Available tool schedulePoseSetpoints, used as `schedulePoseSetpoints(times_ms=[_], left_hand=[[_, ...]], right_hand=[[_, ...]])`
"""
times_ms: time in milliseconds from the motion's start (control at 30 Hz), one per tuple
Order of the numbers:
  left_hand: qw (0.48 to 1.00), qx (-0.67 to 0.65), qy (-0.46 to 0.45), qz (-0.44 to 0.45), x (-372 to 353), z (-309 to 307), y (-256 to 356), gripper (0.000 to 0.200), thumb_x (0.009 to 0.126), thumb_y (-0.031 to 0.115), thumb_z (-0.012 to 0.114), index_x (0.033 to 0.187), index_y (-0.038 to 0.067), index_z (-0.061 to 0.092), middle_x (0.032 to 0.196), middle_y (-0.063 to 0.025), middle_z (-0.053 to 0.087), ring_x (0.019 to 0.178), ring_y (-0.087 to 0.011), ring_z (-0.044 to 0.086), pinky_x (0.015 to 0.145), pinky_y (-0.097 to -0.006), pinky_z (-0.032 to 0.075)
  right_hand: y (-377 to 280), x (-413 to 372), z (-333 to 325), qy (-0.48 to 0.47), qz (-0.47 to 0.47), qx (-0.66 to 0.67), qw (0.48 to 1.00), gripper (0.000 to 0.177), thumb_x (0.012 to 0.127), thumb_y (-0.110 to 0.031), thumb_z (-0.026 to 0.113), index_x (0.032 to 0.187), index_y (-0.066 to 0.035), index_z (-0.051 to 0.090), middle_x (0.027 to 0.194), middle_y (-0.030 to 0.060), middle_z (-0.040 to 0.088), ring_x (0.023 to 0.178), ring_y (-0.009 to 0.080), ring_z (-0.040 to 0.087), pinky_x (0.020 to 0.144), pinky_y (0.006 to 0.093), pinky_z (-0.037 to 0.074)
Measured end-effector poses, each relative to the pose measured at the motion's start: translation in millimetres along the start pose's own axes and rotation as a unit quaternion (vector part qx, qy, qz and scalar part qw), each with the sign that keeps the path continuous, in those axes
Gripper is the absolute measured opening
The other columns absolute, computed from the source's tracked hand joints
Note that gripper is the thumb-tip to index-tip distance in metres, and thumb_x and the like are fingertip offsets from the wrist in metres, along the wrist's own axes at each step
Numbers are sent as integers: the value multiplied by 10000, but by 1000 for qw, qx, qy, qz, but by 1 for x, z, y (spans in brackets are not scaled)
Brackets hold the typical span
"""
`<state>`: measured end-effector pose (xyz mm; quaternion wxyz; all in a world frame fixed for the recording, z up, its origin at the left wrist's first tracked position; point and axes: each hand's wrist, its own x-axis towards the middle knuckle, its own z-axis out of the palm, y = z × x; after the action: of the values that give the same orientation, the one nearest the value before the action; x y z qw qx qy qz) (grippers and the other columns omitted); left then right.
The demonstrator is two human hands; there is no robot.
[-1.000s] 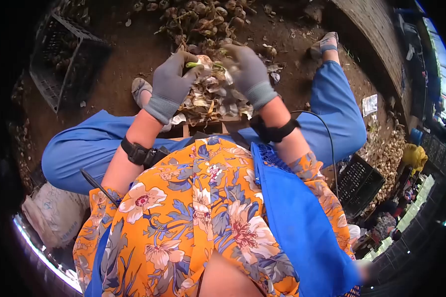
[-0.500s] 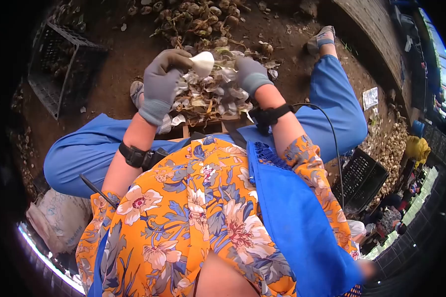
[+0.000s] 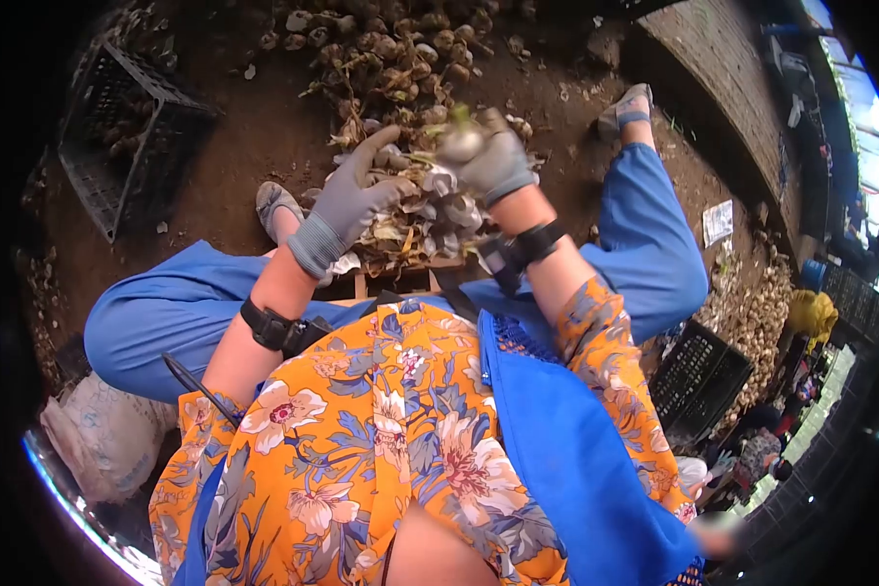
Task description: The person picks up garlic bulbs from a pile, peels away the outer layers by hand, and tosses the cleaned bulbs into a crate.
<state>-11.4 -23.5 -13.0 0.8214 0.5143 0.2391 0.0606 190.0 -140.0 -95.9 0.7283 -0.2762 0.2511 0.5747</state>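
Observation:
In the head view my right hand [image 3: 498, 168], in a grey glove, grips a whitish garlic bulb [image 3: 461, 146] with a greenish stem end; both are blurred by motion. My left hand [image 3: 354, 193], also gloved, is open, thumb and forefinger spread apart with nothing between them. Below and between the hands lies a heap of loose garlic skins and dry leaves [image 3: 410, 230], on a wooden slatted piece [image 3: 391, 283] by my lap. Just beyond is a pile of unpeeled garlic bulbs [image 3: 391, 63] on the dirt ground.
A black plastic crate [image 3: 117, 190] lies at the left with some bulbs inside. Another dark crate [image 3: 698, 381] sits to the right, near many spread bulbs [image 3: 757, 317]. A white sack [image 3: 107, 435] is behind my left leg. Another person [image 3: 757, 454] is at the lower right.
The white bulb my left hand held is gone from it, and its fingers have spread. My right hand now has a garlic bulb in view, which it did not show before.

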Motion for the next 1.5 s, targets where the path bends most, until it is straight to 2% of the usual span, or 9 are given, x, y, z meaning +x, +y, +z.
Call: schedulePoseSetpoints(times_ms=[267, 400, 500, 733, 800, 933, 1033, 1100, 1500], left_hand=[[996, 31, 42, -77, 7, -9, 1, 469, 883, 123, 583, 1316, -16, 469, 1154, -73, 571, 988, -113, 583, 827, -236, 475], [991, 101, 46, -69, 15, -12, -2, 483, 871, 137, 601, 1305, -32, 476, 1202, -90, 560, 1011, -119, 576, 868, -247, 453], [991, 110, 45, -59, 18, -11, 0, 472, 867, 153, 608, 1286, -31, 493, 1188, -89, 566, 984, -117, 577, 856, -242, 448], [989, -6, 150, -15, 29, -26, -32, 569, 831, 80, 658, 1341, -5, 423, 1200, -103, 525, 962, -133, 583, 770, -234, 479], [985, -22, 169, 21, 31, -15, -29, 672, 803, 124, 726, 1375, 28, 387, 1257, -109, 485, 991, -173, 580, 818, -277, 482], [920, 317, 178, 148, 20, 8, 13, 740, 720, 206, 810, 1337, 37, 439, 1238, -129, 506, 1073, -236, 558, 930, -341, 446], [866, 392, 158, 268, 13, 22, 30, 560, 673, 61, 758, 1192, 24, 551, 1125, -153, 573, 1101, -289, 551, 956, -343, 436], [853, 406, 153, 289, 8, 27, 38, 555, 662, 24, 720, 1191, 17, 552, 1137, -151, 572, 1103, -290, 549, 968, -343, 430], [843, 416, 108, 324, -10, 30, 37, 588, 670, -23, 692, 1236, -22, 533, 1192, -137, 564, 1098, -226, 562, 974, -321, 434]], right_hand=[[-157, 27, 125, -65, -351, -451, 818, 303, 900, -256, 543, 1077, -31, 644, 1074, 101, 628, 924, 241, 602, 843, 426, 493], [-82, 117, 37, -14, -358, -921, 151, 173, 739, -166, 688, 888, -79, 674, 950, 106, 640, 840, 297, 630, 675, 400, 511], [-51, 134, 12, -17, -398, -917, 39, 200, 707, -182, 707, 888, -102, 682, 949, 114, 616, 871, 309, 609, 698, 416, 499], [-48, 103, 24, 126, -398, -849, 323, 211, 819, -217, 682, 992, -103, 646, 1020, 92, 642, 945, 248, 629, 740, 397, 522], [-29, 35, 61, -22, -102, -490, 865, 182, 932, -229, 585, 1018, -74, 623, 1000, 56, 663, 870, 160, 648, 703, 321, 544], [20, -39, 74, -189, -114, -334, 916, 276, 977, -256, 518, 1155, -51, 570, 964, 32, 667, 816, 129, 639, 691, 259, 526], [27, -59, 71, -114, -431, -738, 506, 277, 972, -252, 534, 1138, -35, 572, 967, 50, 668, 829, 135, 632, 732, 261, 513], [34, -59, 74, -171, -124, -288, 934, 250, 962, -205, 558, 1116, -10, 586, 973, 71, 671, 852, 139, 630, 767, 271, 504], [32, -98, 81, -230, -106, -232, 939, 186, 930, -81, 583, 1092, 4, 607, 1047, 77, 656, 949, 169, 636, 814, 299, 524]])
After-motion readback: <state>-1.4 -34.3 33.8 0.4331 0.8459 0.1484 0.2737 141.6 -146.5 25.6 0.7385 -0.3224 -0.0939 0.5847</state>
